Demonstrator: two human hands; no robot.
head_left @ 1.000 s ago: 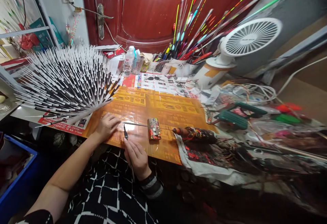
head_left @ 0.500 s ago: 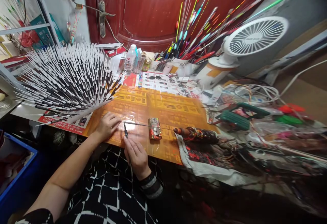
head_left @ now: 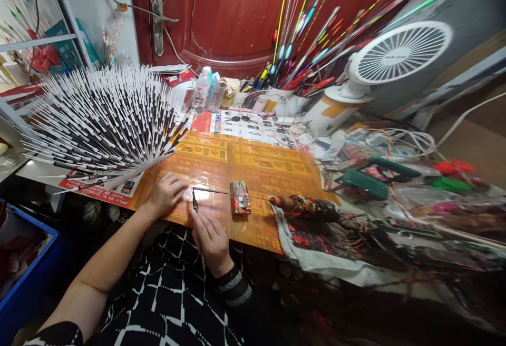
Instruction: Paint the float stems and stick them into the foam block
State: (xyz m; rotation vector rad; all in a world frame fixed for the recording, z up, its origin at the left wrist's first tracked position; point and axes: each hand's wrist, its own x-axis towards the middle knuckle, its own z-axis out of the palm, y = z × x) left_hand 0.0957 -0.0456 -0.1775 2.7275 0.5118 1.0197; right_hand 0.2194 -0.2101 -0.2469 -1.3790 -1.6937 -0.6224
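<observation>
My left hand [head_left: 169, 193] is closed at the left end of a thin dark rod [head_left: 215, 191], its fingertips pinched there. The rod runs level to the right over a small paint-stained block [head_left: 240, 198]. Its far end meets the orange-brown nose of a paint-spattered rotary tool [head_left: 306, 207] lying on a stained cloth. My right hand [head_left: 211, 240] grips a slim brush-like tool [head_left: 195, 203] with a dark tapered tip. That tip points up and appears to touch the rod just right of my left fingers.
A large cluster of white-tipped black fishing floats [head_left: 114, 125] fans out at left. Behind the orange sheet [head_left: 272, 161] stand a plastic bottle [head_left: 201, 91] and cups of coloured floats. A white fan [head_left: 399, 53], a green-handled tool [head_left: 366, 180] and cables crowd the right.
My hands, the rod and the slim tool stay almost exactly where they were. Only a slight shift of the whole view shows.
</observation>
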